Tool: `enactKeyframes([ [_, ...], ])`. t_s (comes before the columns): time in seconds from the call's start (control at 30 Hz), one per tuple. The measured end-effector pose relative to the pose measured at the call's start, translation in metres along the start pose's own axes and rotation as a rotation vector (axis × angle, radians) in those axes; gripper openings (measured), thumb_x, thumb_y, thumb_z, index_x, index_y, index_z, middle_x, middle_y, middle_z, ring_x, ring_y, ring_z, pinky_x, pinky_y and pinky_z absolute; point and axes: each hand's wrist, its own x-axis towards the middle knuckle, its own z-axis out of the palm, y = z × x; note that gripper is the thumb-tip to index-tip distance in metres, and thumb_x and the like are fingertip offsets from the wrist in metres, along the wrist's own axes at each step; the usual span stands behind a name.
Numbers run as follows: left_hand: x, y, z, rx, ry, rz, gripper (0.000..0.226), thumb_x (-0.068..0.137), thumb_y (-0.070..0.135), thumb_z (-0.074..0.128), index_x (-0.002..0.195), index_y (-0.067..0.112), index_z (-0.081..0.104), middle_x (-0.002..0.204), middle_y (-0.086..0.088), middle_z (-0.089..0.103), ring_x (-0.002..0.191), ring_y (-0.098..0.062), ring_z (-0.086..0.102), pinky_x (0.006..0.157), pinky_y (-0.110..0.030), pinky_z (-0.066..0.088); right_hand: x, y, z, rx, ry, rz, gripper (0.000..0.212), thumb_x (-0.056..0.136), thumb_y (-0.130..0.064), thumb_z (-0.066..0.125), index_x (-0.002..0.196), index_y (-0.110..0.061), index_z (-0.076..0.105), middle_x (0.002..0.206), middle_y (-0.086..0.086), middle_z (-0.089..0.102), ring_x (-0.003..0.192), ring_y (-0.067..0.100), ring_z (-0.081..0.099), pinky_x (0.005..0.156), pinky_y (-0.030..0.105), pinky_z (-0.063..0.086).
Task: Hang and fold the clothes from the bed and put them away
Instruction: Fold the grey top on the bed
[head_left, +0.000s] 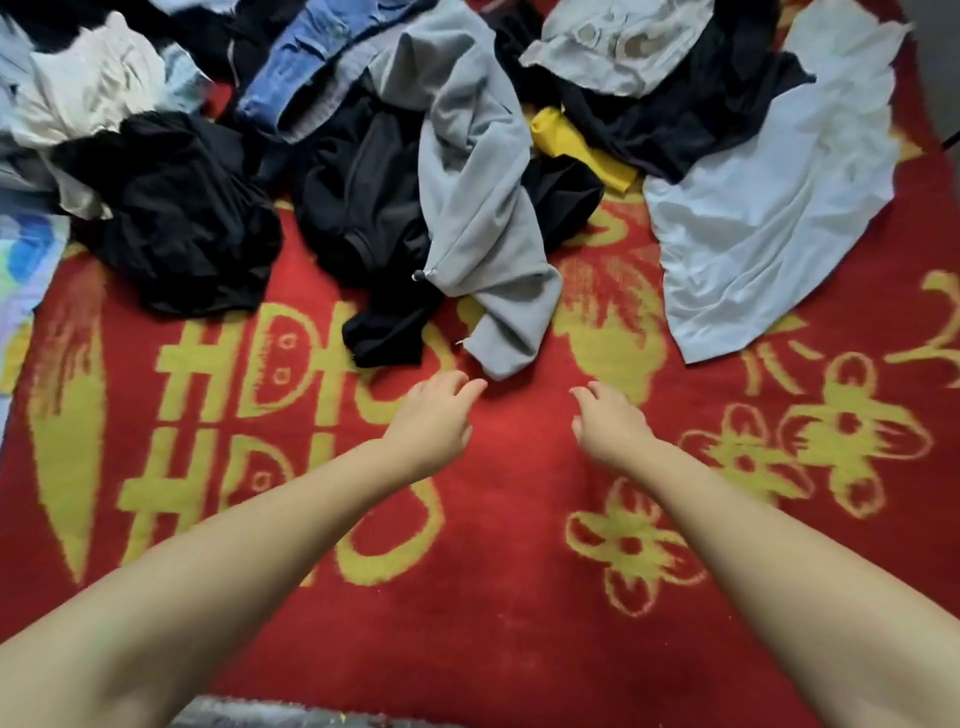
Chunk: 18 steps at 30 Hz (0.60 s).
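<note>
Just beyond both empty, loose-fingered hands (434, 415) (605, 421), a crumpled grey sweatshirt (478, 171) among heaped clothes (182, 208).

One head-worn wide-angle view looks forward and steeply down. It sits close over the bed (498, 597), arms reaching away from it.

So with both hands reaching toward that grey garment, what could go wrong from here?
1. The grey garment lies draped over a black garment; lifting it may drag that along.
2. Its drawstring toggle could snag.
3. The left hand and right hand are both open near one end only, so the rest may trail across the red blanket.
</note>
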Motion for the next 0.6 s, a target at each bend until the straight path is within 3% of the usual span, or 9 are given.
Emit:
enactKeyframes([
  [0.1, 0.047, -0.017, 0.008, 0.093, 0.105, 0.042, 0.061, 0.089, 0.016, 0.045, 0.148, 0.017, 0.029, 0.153, -0.012, 0.025, 0.141, -0.024, 0.024, 0.113, -0.039, 0.02, 0.042, 0.009, 0.04, 0.031, 0.114, 0.02, 0.051, 0.099, -0.028, 0.04, 0.148, -0.017, 0.03, 0.157, 0.01, 0.02, 0.146, 0.024, 0.013, 0.116, 0.051, 0.019],
  [0.2, 0.093, -0.035, 0.002, 0.148, 0.325, 0.052, 0.064, 0.091, 0.023, 0.048, 0.15, 0.015, 0.026, 0.158, -0.015, 0.014, 0.146, -0.027, 0.015, 0.117, -0.046, 0.014, 0.057, 0.023, 0.089, -0.087, 0.145, 0.02, 0.06, 0.1, -0.036, 0.032, 0.154, -0.023, 0.01, 0.162, 0.003, -0.003, 0.148, 0.02, -0.007, 0.116, 0.051, -0.006],
  [0.27, 0.128, -0.046, -0.009, 0.132, 0.404, -0.01, 0.07, 0.093, 0.033, 0.05, 0.152, 0.012, 0.017, 0.158, -0.02, 0.007, 0.146, -0.031, 0.013, 0.116, -0.047, 0.018, 0.059, 0.028, 0.106, -0.151, 0.273, 0.006, 0.06, 0.096, -0.037, 0.027, 0.153, -0.022, 0.016, 0.162, 0.006, 0.004, 0.148, 0.021, -0.002, 0.114, 0.048, -0.013],
  [0.33, 0.165, -0.049, -0.021, -0.041, 0.371, -0.165, 0.086, 0.092, 0.046, 0.052, 0.153, 0.01, 0.004, 0.158, -0.021, 0.004, 0.144, -0.033, 0.016, 0.111, -0.047, 0.028, 0.063, 0.031, 0.111, -0.14, 0.42, -0.024, 0.063, 0.089, -0.037, 0.028, 0.149, -0.017, 0.033, 0.158, 0.011, 0.023, 0.146, 0.023, 0.013, 0.115, 0.048, -0.006],
  [0.43, 0.211, -0.04, -0.029, -0.324, 0.279, -0.391, 0.112, 0.08, 0.063, 0.06, 0.151, 0.013, -0.01, 0.153, -0.018, 0.02, 0.137, -0.034, 0.027, 0.102, -0.05, 0.036, 0.064, 0.034, 0.112, -0.161, 0.569, -0.065, 0.063, 0.084, -0.036, 0.033, 0.142, -0.013, 0.044, 0.152, 0.014, 0.035, 0.141, 0.027, 0.025, 0.114, 0.053, 0.008],
  [0.5, 0.225, -0.033, -0.026, -0.381, 0.238, -0.45, 0.115, 0.079, 0.056, 0.065, 0.15, 0.014, -0.015, 0.146, -0.018, 0.03, 0.132, -0.033, 0.034, 0.096, -0.047, 0.04, 0.062, 0.034, 0.112, -0.183, 0.598, -0.077, 0.063, 0.084, -0.035, 0.034, 0.141, -0.013, 0.046, 0.151, 0.015, 0.037, 0.14, 0.028, 0.03, 0.113, 0.054, 0.011],
  [0.6, 0.221, -0.035, -0.018, -0.348, 0.192, -0.414, 0.092, 0.091, 0.032, 0.056, 0.151, 0.014, -0.011, 0.128, -0.019, 0.053, 0.108, -0.035, 0.056, 0.075, -0.04, 0.044, 0.06, 0.03, 0.11, -0.182, 0.586, -0.082, 0.063, 0.083, -0.035, 0.033, 0.141, -0.013, 0.047, 0.15, 0.015, 0.038, 0.138, 0.031, 0.037, 0.113, 0.054, 0.012],
])
